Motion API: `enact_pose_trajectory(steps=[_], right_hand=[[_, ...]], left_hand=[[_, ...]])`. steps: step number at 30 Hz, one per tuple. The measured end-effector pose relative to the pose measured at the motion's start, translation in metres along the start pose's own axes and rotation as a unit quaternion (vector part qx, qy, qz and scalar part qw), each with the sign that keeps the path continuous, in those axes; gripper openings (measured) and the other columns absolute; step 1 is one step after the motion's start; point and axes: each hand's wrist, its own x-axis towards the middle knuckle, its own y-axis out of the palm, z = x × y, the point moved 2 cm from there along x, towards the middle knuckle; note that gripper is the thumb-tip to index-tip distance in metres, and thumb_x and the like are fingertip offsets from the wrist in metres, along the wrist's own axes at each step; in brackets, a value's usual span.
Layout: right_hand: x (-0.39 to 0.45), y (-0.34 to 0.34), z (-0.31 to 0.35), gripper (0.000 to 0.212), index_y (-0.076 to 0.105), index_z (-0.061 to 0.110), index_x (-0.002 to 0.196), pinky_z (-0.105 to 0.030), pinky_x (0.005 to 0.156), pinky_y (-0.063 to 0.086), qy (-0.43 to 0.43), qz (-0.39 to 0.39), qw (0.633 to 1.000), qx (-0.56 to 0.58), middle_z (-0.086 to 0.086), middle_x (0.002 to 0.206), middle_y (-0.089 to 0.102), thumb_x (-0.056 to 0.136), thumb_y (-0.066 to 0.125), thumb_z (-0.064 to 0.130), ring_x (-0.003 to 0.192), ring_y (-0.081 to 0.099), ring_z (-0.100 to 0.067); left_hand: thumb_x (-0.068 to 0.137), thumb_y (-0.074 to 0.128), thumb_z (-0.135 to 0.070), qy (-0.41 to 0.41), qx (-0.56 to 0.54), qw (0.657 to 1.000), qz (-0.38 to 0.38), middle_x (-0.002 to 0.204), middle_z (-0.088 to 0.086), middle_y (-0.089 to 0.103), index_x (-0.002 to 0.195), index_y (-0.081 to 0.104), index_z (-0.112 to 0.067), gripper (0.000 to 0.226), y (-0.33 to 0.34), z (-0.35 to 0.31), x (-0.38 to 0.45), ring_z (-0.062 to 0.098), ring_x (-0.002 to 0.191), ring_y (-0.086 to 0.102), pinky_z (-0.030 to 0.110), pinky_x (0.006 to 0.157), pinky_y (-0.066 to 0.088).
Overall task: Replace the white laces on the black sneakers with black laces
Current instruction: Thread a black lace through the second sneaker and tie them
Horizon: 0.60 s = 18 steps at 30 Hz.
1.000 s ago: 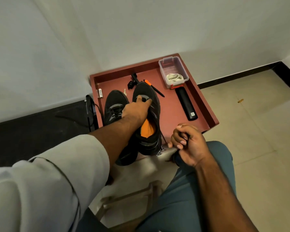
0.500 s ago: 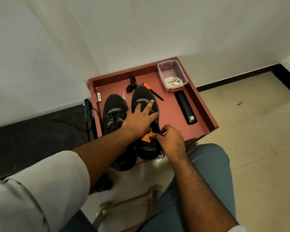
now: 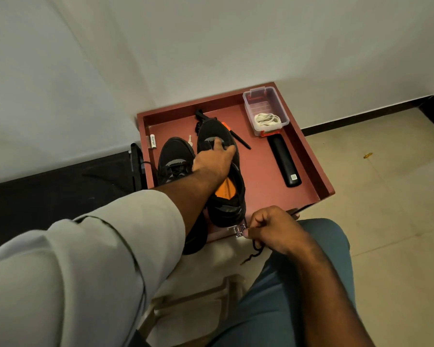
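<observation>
— Two black sneakers (image 3: 206, 176) sit on the red tray table (image 3: 261, 169); what's where?
— Left hand (image 3: 214, 160) presses flat on the right-side sneaker. White laces (image 3: 267, 119) lie in the clear plastic box (image 3: 264, 110). Right hand (image 3: 276, 230) pinches a black lace (image 3: 254, 249) at the tray's near edge.
— Hidden?
— Left sneaker's heel, behind the sleeve (image 3: 98, 259). White walls, tiled floor (image 3: 386, 196).

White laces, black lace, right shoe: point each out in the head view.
white laces (image 3: 267, 119), head view, on the coiled bundle in the clear box.
black lace (image 3: 257, 247), head view, on the strand hanging below the right hand.
right shoe (image 3: 227, 209), head view, on the heel collar.
</observation>
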Motion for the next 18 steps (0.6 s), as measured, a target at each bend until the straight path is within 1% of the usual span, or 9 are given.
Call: enact_pose_trajectory(steps=[2,4,6,8,9,11,13,15,18], right_hand=[[0.008,-0.002,-0.003,0.013,0.073,0.012,0.076,-0.031,0.069,0.057,0.022,-0.009,0.997,-0.07,-0.002,0.074,0.072,0.081,0.077,0.022,0.068,0.066,-0.011],[0.016,0.001,-0.006,0.017,0.074,0.013,0.082,-0.036,0.074,0.058,0.035,-0.031,0.994,-0.099,-0.001,0.081,0.072,0.079,0.078,0.028,0.076,0.067,-0.016],[0.02,0.002,-0.005,0.026,0.073,0.01,0.089,-0.036,0.075,0.057,0.034,-0.084,0.993,-0.079,-0.004,0.087,0.072,0.078,0.078,0.033,0.082,0.067,-0.021],[0.025,0.001,-0.002,0.032,0.07,0.008,0.104,-0.034,0.081,0.054,0.026,-0.131,0.99,-0.055,-0.004,0.099,0.07,0.08,0.077,0.028,0.092,0.066,-0.023],[0.029,0.001,-0.002,0.033,0.069,0.009,0.109,-0.034,0.083,0.054,0.02,-0.139,0.989,-0.048,-0.004,0.102,0.069,0.08,0.077,0.024,0.093,0.065,-0.022],[0.038,0.004,-0.003,0.029,0.07,0.012,0.104,-0.036,0.081,0.056,0.014,-0.139,0.989,-0.059,-0.002,0.099,0.071,0.077,0.078,0.018,0.087,0.066,-0.019],[0.047,0.007,-0.006,0.023,0.07,0.014,0.095,-0.035,0.074,0.057,0.022,-0.135,0.988,-0.074,0.0,0.088,0.07,0.074,0.079,0.017,0.079,0.066,-0.018],[0.052,0.009,-0.009,0.02,0.068,0.015,0.088,-0.03,0.067,0.053,0.026,-0.133,0.988,-0.079,0.002,0.082,0.067,0.073,0.081,0.016,0.075,0.064,-0.015],[0.055,0.009,-0.013,0.021,0.065,0.014,0.083,-0.029,0.064,0.051,0.017,-0.136,0.989,-0.055,0.003,0.079,0.065,0.071,0.082,0.011,0.073,0.062,-0.014]], left_hand=[[0.087,0.056,0.001,-0.021,-0.015,1.0,0.004,0.162,0.017,0.003,0.145,0.028,-0.022,0.068,-0.005,-0.007,-0.003,0.05,0.113,0.055,0.053,0.071,0.051],[0.088,0.058,-0.001,-0.033,-0.038,0.999,0.011,0.163,0.015,-0.005,0.147,0.028,-0.023,0.07,-0.006,-0.01,-0.006,0.047,0.113,0.056,0.052,0.072,0.05],[0.089,0.06,-0.007,-0.024,-0.054,0.998,0.015,0.162,0.013,-0.013,0.148,0.029,-0.029,0.071,-0.003,-0.01,-0.01,0.044,0.114,0.056,0.052,0.076,0.052],[0.09,0.062,-0.016,-0.003,-0.059,0.998,0.013,0.161,0.009,-0.019,0.149,0.026,-0.038,0.073,0.001,-0.009,-0.02,0.039,0.113,0.056,0.049,0.076,0.054],[0.09,0.063,-0.02,0.007,-0.059,0.998,0.017,0.161,0.008,-0.022,0.15,0.023,-0.041,0.075,0.002,-0.009,-0.027,0.038,0.111,0.057,0.047,0.076,0.054],[0.09,0.06,-0.028,0.034,-0.054,0.997,0.037,0.16,0.006,-0.026,0.151,0.014,-0.043,0.078,0.005,-0.01,-0.041,0.038,0.109,0.057,0.047,0.08,0.053],[0.095,0.052,-0.029,0.066,-0.054,0.994,0.071,0.16,0.005,-0.027,0.152,0.006,-0.045,0.075,0.008,-0.01,-0.052,0.042,0.114,0.054,0.049,0.088,0.051],[0.098,0.044,-0.03,0.093,-0.065,0.988,0.106,0.161,0.006,-0.024,0.153,0.006,-0.044,0.068,0.005,-0.006,-0.056,0.044,0.119,0.052,0.05,0.096,0.049],[0.095,0.049,-0.038,0.11,-0.075,0.98,0.147,0.161,0.005,-0.023,0.155,0.009,-0.039,0.072,-0.005,0.0,-0.058,0.043,0.131,0.044,0.045,0.104,0.044]])
